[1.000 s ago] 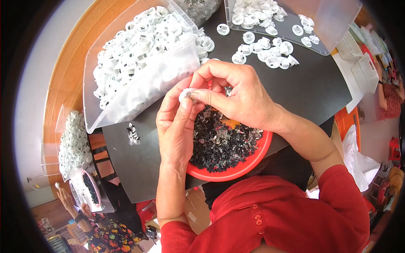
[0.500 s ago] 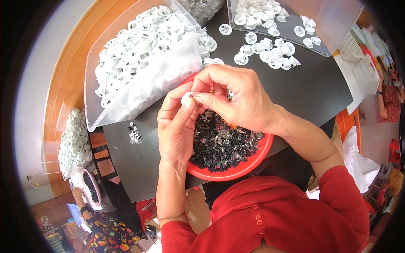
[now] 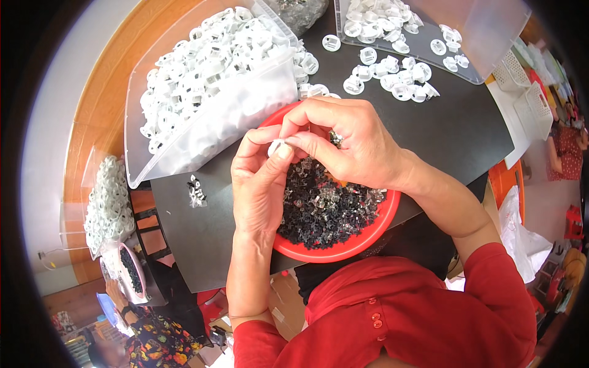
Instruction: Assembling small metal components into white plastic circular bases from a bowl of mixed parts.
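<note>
A small white round plastic part (image 3: 277, 147) is pinched between both my hands, over a red basin (image 3: 331, 254). My left hand (image 3: 259, 178) grips it with thumb and fingers. My right hand (image 3: 359, 144) has its thumb and fingertips closed at the part's right edge; whether they also hold a tinier piece is hidden. Below my hands, many small black and clear plastic pieces (image 3: 328, 214) fill the basin. The far part of the basin is covered by my hands.
A clear bin (image 3: 227, 126) heaped with white round parts (image 3: 215, 67) tilts at the left. Another clear bin (image 3: 485, 46) lies at the far right, loose white parts (image 3: 399, 76) before it. Small pieces (image 3: 196, 193) lie left on the dark table (image 3: 460, 122). A co-worker's floral sleeve (image 3: 156, 334) shows lower left.
My fingers have shifted slightly on the white part, which shows turned a little differently. Both hands stay over the basin. The co-worker at the lower left has leaned further into view.
</note>
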Demonstrator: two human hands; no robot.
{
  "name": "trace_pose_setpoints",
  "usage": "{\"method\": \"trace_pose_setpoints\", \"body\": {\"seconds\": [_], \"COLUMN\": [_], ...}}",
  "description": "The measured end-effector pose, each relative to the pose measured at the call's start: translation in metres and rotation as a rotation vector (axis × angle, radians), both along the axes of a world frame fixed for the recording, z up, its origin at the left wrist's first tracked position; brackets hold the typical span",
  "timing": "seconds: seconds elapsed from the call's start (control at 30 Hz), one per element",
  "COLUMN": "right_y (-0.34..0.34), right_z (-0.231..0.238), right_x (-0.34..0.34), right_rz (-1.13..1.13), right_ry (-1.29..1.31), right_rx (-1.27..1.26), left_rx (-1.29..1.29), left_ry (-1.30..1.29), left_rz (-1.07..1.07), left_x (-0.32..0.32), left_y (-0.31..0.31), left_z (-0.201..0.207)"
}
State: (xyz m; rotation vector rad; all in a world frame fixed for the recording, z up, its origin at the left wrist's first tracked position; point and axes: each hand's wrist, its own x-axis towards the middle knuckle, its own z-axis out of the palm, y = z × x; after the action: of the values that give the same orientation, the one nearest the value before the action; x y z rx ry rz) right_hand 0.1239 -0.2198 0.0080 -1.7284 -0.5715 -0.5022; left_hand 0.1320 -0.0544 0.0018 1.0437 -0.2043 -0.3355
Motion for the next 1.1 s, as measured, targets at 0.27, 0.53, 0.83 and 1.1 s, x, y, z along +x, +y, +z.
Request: {"method": "trace_pose_setpoints", "body": {"seconds": [0.27,0.53,0.83,1.1], "right_y": [0.001,0.002,0.002,0.000], "right_z": [-0.005,-0.007,-0.010,0.002], "right_x": [0.001,0.002,0.004,0.000], "right_rz": [-0.022,0.009,0.014,-0.047], "right_ry": [0.169,0.246,0.262,0.288], "right_rx": [0.147,0.174,0.215,0.145], "left_rx": [0.026,0.021,0.137,0.077], "left_ry": [0.040,0.055,-0.036,0.057], "left_rz": [0.026,-0.024,0.063,0.029], "left_x": [0.000,0.003,0.001,0.001], "left_y": [-0.009,-0.002,-0.005,-0.001], "left_z": [0.005,-0.002,-0.001,-0.002]}}
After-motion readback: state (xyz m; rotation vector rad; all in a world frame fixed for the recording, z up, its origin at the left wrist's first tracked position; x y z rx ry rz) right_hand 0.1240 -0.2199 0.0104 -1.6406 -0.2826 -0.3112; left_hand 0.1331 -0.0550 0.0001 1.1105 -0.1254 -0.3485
